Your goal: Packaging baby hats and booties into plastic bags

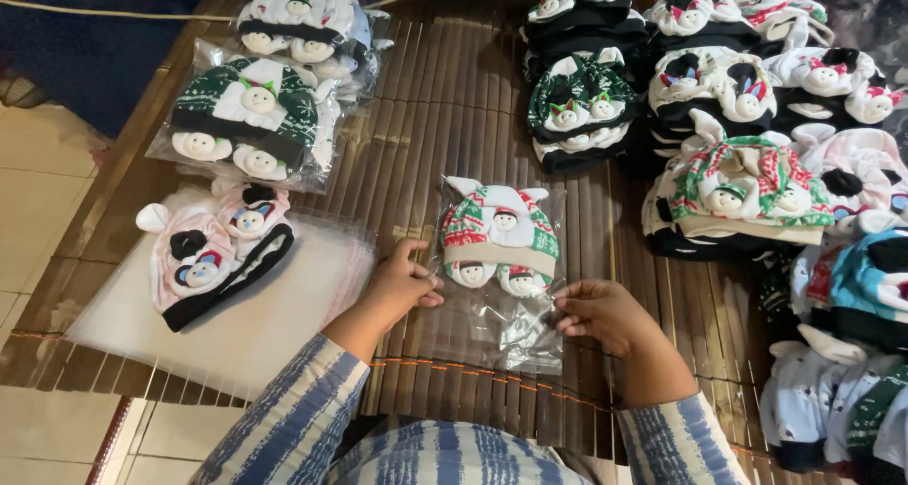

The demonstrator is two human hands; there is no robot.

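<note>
1. Slatted bamboo mat (445, 107): dark brown, covers the floor under all the goods; pale floor tiles (38, 192) show at the left edge.
2. Unpacked baby hats, heap (747, 135): fills the far right and runs down the right side; knitted, with small plush faces, in green, red, black, pink and blue.
3. Stack of empty clear bags (274, 338): lies flat at near left, with one pink and black hat (213, 249) resting on top of it.
4. Packed hats, pile (260, 116): far left, already in clear bags, green-and-white on the nearer one.
5. Bagged hat in hand (499, 239): red, green and cream, with white ears; lies flat at the centre of the mat, inside a clear bag (492, 329) whose open end points near, toward the person.
6. Left hand (402, 286): fingers curled, pressing the left edge of the bag down; it grips nothing else.
7. Right hand (601, 315): thumb and fingers pinched on the bag's near right edge.
8. Handling note, as a judgement: the hat sits well inside, so sealing goes best with the flap pulled flat and both corners level, air pressed out first, and the film kept free of creases.
</note>
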